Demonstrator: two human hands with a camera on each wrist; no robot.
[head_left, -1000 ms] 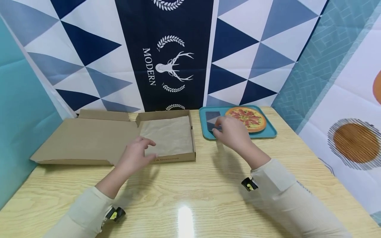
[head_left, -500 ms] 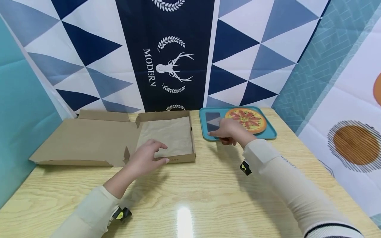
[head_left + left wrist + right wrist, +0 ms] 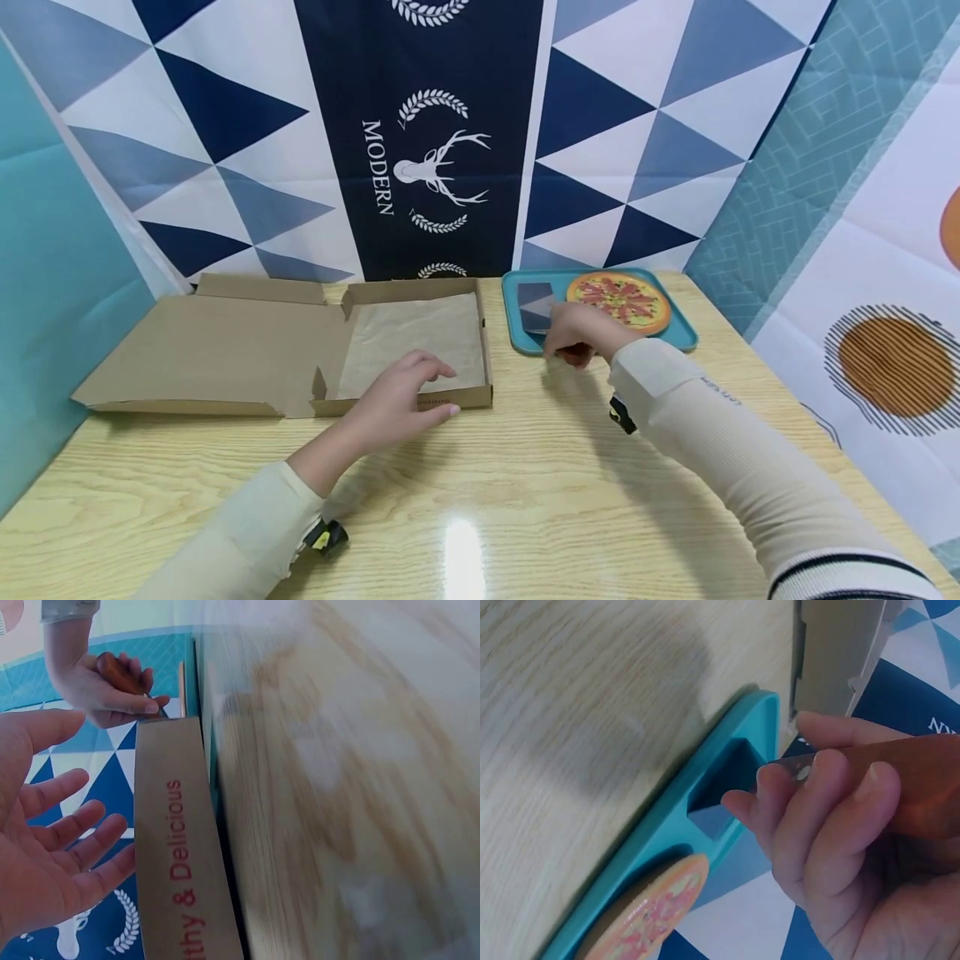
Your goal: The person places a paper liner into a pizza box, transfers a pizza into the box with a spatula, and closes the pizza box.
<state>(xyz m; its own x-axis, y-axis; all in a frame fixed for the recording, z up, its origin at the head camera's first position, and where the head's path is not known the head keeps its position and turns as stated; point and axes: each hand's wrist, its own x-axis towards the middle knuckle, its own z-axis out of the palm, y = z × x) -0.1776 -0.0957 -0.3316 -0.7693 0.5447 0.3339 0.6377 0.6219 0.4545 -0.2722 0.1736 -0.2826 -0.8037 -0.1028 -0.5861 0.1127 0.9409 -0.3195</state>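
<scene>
My right hand (image 3: pixel 581 327) grips the wooden handle (image 3: pixel 922 780) of a metal spatula, its fingers curled round it. The spatula's broad blade (image 3: pixel 536 307) is over the left part of a blue tray (image 3: pixel 512 315); whether it touches the tray is unclear. A round pizza (image 3: pixel 628 302) lies on the tray, right of the blade. My left hand (image 3: pixel 393 408) holds nothing, its fingers spread by the front wall of an opened cardboard pizza box (image 3: pixel 472 397). The left wrist view shows that hand (image 3: pixel 45 825) beside the box's printed side.
Brown paper (image 3: pixel 423 329) lines the box. Its lid (image 3: pixel 210 350) lies folded back to the left. The wooden table (image 3: pixel 525 500) runs in front of both box and tray. A patterned cloth backdrop (image 3: pixel 600 125) rises behind them.
My right hand has lowered and turned from above the spatula to a grip on its handle. My left hand has shifted right along the box front. Box, tray and pizza stay put.
</scene>
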